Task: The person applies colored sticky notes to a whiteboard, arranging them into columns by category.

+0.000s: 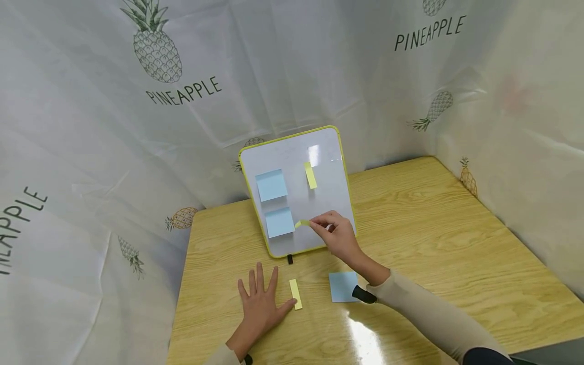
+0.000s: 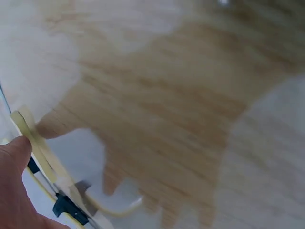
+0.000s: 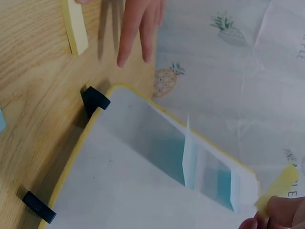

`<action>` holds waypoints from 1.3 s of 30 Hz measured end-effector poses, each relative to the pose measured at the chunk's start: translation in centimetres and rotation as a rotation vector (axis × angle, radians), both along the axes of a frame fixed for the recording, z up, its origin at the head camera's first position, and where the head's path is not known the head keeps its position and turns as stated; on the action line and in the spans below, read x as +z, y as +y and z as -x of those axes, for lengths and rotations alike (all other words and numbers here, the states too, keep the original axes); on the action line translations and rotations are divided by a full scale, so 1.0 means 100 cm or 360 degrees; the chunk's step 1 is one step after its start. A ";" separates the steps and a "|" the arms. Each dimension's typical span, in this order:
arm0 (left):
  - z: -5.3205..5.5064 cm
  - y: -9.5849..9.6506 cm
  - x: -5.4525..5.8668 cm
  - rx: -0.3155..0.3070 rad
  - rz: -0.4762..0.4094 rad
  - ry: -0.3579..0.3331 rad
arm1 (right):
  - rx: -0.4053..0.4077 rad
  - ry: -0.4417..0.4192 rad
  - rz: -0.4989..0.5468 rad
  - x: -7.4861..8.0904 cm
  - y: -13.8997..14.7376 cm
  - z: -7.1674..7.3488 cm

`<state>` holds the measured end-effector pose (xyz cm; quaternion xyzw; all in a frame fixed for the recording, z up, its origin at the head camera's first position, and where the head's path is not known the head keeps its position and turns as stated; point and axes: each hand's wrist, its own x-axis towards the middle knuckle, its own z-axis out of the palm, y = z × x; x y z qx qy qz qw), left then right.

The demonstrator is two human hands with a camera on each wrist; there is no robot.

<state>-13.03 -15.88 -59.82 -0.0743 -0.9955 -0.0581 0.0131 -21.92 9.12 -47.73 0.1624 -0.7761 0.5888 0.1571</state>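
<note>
My right hand (image 1: pixel 336 235) pinches a pale yellow sticky strip (image 1: pixel 302 223) by one end. It is close in front of the small whiteboard (image 1: pixel 292 152), just right of the lower blue sticky note (image 1: pixel 280 222); whether the strip touches the board I cannot tell. Higher on the board are another blue sticky note (image 1: pixel 271 185) and a yellow strip (image 1: pixel 311 175). With fingers spread, my left hand (image 1: pixel 261 304) lies near the board's foot. Its thumb touches a narrow pad of yellow sticky strips (image 1: pixel 295 294), seen close up in the left wrist view.
A blue sticky-note pad (image 1: pixel 343 287) lies on the wooden table (image 1: pixel 410 228), partly under the right wrist's black camera strap. Black feet (image 3: pixel 39 207) stick out at the board's lower edge. A pineapple-print curtain (image 1: pixel 292 76) surrounds the table's back and sides.
</note>
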 end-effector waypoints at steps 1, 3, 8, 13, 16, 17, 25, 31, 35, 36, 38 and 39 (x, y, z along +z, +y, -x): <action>0.000 0.000 0.000 -0.0015 -0.0005 0.0023 | 0.0002 -0.0019 0.0038 0.000 0.001 0.001; 0.000 0.000 0.001 -0.0054 -0.0017 0.0082 | 0.0018 -0.0101 0.0102 0.001 0.002 0.001; 0.000 0.001 0.005 -0.0142 -0.0022 0.0170 | 0.0039 -0.0322 0.0212 0.011 0.003 -0.002; 0.000 0.003 0.011 -0.0135 -0.0052 0.0133 | -0.0005 -0.0545 0.0381 0.001 0.007 0.005; -0.003 0.004 0.017 -0.0133 -0.0068 0.0158 | -0.0010 -0.0649 0.0454 0.000 0.009 0.006; -0.004 0.005 0.020 -0.0138 -0.0064 0.0183 | -0.0015 -0.0684 0.0482 0.000 0.009 0.006; -0.004 0.006 0.044 -0.0219 -0.0018 0.0516 | -0.0137 -0.0838 0.0509 -0.009 0.015 0.013; 0.009 0.005 0.065 -0.0201 -0.0031 0.0655 | -0.0233 -0.0862 0.0485 -0.017 0.019 0.018; 0.022 0.004 0.077 -0.0202 -0.0058 0.0717 | -0.0254 -0.0850 0.0466 -0.021 0.021 0.020; 0.025 0.004 0.080 -0.0206 -0.0065 0.0732 | -0.0252 -0.0837 0.0456 -0.023 0.022 0.021; 0.032 0.005 0.087 -0.0221 -0.0069 0.0773 | -0.0245 -0.0816 0.0437 -0.025 0.022 0.023; 0.036 0.005 0.090 -0.0228 -0.0063 0.0793 | -0.0241 -0.0808 0.0424 -0.027 0.022 0.024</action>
